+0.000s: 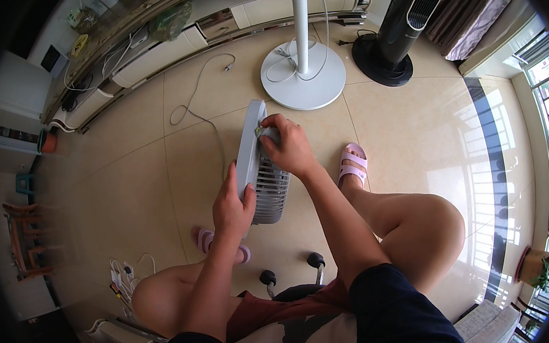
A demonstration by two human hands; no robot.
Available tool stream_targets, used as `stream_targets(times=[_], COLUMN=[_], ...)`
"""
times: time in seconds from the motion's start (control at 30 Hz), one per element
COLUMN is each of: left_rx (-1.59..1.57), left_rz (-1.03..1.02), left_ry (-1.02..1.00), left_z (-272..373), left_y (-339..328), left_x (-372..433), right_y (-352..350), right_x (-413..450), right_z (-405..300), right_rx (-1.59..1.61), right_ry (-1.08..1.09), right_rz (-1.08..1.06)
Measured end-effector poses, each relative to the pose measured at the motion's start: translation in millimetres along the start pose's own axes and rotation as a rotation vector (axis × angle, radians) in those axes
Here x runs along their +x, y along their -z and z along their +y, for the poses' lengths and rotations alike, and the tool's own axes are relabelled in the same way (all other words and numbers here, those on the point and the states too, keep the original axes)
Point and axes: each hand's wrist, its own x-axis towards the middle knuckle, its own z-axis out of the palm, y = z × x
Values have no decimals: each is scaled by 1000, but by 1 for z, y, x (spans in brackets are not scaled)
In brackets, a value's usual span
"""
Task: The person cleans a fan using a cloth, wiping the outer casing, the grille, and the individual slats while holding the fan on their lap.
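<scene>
A grey electric fan [273, 190] with a square flat frame and a slatted rear grille stands edge-on between my knees. My left hand [234, 207] grips the lower part of its frame, thumb on one side and fingers on the other. Near the upper part of the fan, my right hand [289, 143] pinches a small crumpled grey cloth or wipe [271, 133] against the side behind the frame. A patch of green and yellow shows at the cloth's edge. Whether the fan's lower end rests on anything is hidden by my left arm.
A grey cable [191, 98] with a plug lies on the tiled floor, running towards the fan. Ahead stand a white round base with a pole [305, 89] and a black tower fan [390, 50]. Chair casters [316, 259] are below me; white cables [123, 278] lie lower left.
</scene>
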Motion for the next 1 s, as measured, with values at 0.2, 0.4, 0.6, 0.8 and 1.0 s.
stream_targets(times=[0.2,0.4,0.6,0.8,1.0], left_rx=[-2,23,8,7,8], left_rz=[0,-34,10,5,-6], left_ry=[-37,-34,-36,-25,-9], left_z=[-2,-1,-2,0,-3], left_y=[0,1,-2,-2,-2], left_x=[-1,1,-1,1,-1], right_y=[-1,-2,29,34,25], right_x=[5,14,26,9,9], right_z=[-11,-14,-12,11,11], right_rx=[-362,-726,-346,58,198], right_ry=[143,252,-72,-305,-293], right_rz=[26,-126,-592,-385,-305])
